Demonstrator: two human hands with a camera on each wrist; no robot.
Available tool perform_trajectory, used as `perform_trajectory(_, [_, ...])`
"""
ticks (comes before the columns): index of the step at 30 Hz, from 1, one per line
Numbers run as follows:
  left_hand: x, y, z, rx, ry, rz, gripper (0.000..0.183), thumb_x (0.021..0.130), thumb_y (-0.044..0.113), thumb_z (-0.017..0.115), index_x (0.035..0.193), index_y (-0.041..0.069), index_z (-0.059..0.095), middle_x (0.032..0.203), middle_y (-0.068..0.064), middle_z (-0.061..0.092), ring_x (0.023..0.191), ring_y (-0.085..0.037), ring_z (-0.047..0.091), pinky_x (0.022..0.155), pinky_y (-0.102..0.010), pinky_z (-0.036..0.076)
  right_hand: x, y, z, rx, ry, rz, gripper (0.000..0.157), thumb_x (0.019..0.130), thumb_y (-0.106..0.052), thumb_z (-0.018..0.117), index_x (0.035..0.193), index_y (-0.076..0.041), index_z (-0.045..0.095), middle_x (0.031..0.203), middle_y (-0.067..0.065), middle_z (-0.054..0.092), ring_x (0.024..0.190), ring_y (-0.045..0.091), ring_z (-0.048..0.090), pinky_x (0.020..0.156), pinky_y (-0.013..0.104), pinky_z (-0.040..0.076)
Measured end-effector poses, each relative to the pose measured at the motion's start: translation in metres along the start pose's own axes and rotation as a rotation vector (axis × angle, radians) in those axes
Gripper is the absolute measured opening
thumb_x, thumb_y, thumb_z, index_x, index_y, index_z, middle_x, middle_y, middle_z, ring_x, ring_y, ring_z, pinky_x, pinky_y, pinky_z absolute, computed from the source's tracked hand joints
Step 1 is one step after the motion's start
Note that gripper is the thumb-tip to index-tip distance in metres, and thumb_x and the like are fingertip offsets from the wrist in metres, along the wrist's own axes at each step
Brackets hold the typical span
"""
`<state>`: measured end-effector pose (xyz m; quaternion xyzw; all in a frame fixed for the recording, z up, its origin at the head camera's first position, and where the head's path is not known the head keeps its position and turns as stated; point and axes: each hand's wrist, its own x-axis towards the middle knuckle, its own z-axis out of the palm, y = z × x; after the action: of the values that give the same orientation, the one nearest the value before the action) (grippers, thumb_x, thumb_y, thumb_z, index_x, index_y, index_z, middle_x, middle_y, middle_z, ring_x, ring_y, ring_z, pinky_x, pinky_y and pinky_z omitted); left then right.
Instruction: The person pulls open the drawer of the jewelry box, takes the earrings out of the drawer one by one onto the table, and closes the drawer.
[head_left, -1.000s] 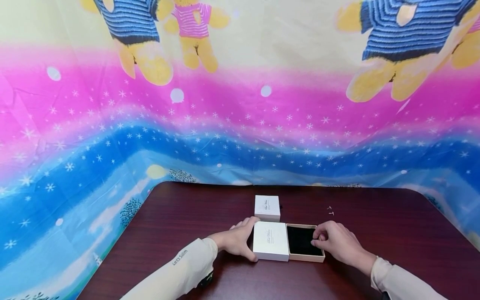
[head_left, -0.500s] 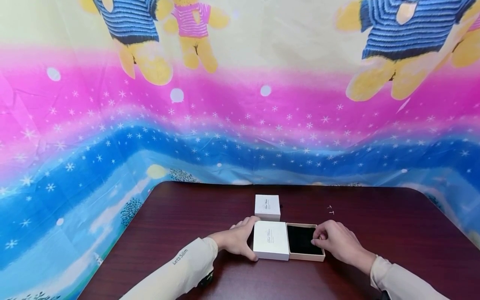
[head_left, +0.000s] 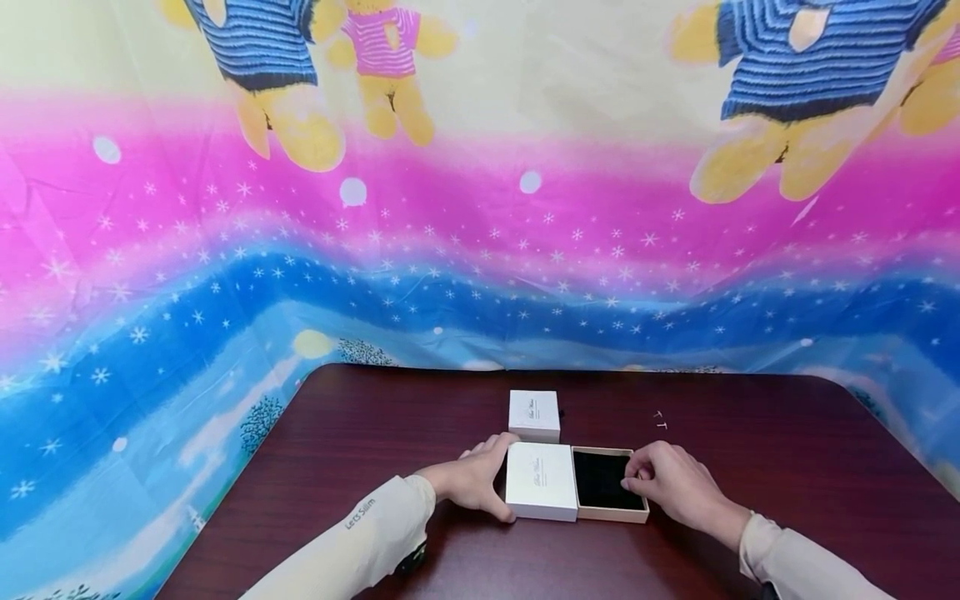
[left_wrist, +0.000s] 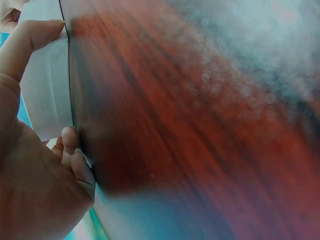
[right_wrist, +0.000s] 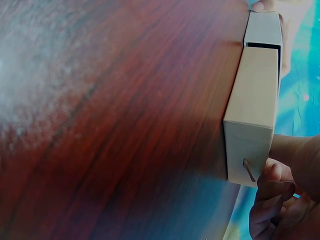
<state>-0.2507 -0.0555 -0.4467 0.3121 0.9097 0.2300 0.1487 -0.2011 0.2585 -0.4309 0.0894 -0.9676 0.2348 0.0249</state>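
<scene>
A white slide-out jewelry box lies on the table, its printed sleeve (head_left: 542, 483) on the left and its drawer (head_left: 611, 515), lined in black, pulled out to the right. My left hand (head_left: 476, 479) holds the sleeve by its left end, thumb at the front corner and fingers at the back. In the left wrist view the thumb presses the sleeve's side wall (left_wrist: 45, 95). My right hand (head_left: 678, 483) pinches the drawer's right wall between thumb and finger. A short ribbon tab (right_wrist: 248, 170) sticks out of that end wall in the right wrist view.
Behind the sleeve stands a smaller white box (head_left: 534, 414) with similar print. Two tiny pale T-shaped pieces (head_left: 662, 426) lie at the back right of the dark red-brown table (head_left: 375, 425). A colourful printed cloth (head_left: 480, 275) hangs along the table's far edge.
</scene>
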Motion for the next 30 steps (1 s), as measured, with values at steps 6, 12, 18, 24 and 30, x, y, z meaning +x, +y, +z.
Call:
perform_trajectory(6, [-0.0001, 0.0001, 0.0002, 0.005, 0.000, 0.002, 0.103, 0.065, 0.035, 0.089, 0.148, 0.016, 0.030, 0.136, 0.000, 0.048, 0.121, -0.015, 0.046, 0.100, -0.032, 0.037, -0.0001, -0.0003, -0.0002, -0.002, 0.006, -0.001, 0.021, 0.084, -0.022, 0.080, 0.070, -0.028, 0.066, 0.058, -0.012, 0.043, 0.053, 0.003, 0.040, 0.050, 0.025, 0.031])
perform_trajectory(12, [-0.0012, 0.0007, -0.0001, -0.004, -0.001, 0.005, 0.103, 0.065, 0.034, 0.090, 0.147, 0.015, 0.031, 0.135, 0.000, 0.048, 0.121, -0.016, 0.047, 0.100, -0.033, 0.037, -0.0001, -0.0006, -0.0001, -0.002, 0.009, -0.005, 0.022, 0.084, -0.022, 0.080, 0.070, -0.029, 0.066, 0.058, -0.012, 0.043, 0.053, 0.002, 0.039, 0.050, 0.025, 0.030])
perform_trajectory(18, [-0.0010, 0.0000, -0.0001, -0.007, 0.000, 0.007, 0.102, 0.064, 0.034, 0.090, 0.147, 0.016, 0.032, 0.135, 0.001, 0.048, 0.120, -0.015, 0.047, 0.100, -0.033, 0.037, -0.0002, -0.0008, 0.0000, -0.004, 0.020, -0.015, 0.023, 0.084, -0.021, 0.080, 0.069, -0.029, 0.065, 0.057, -0.013, 0.041, 0.053, 0.001, 0.038, 0.050, 0.024, 0.030])
perform_trajectory(24, [0.0001, -0.0017, 0.0015, -0.003, 0.002, 0.000, 0.103, 0.065, 0.034, 0.090, 0.147, 0.016, 0.031, 0.136, 0.001, 0.048, 0.122, -0.014, 0.046, 0.101, -0.032, 0.037, -0.0001, -0.0012, 0.0001, -0.004, 0.023, -0.014, 0.023, 0.083, -0.020, 0.080, 0.069, -0.029, 0.065, 0.057, -0.013, 0.041, 0.053, 0.001, 0.038, 0.050, 0.024, 0.030])
perform_trajectory(30, [0.0009, -0.0020, 0.0024, -0.010, 0.018, 0.009, 0.103, 0.063, 0.032, 0.092, 0.146, 0.017, 0.033, 0.133, 0.001, 0.050, 0.117, -0.014, 0.047, 0.094, -0.030, 0.037, 0.0002, -0.0010, 0.0000, -0.004, 0.022, -0.027, 0.025, 0.084, -0.020, 0.079, 0.068, -0.029, 0.063, 0.057, -0.014, 0.041, 0.054, 0.000, 0.038, 0.051, 0.023, 0.030])
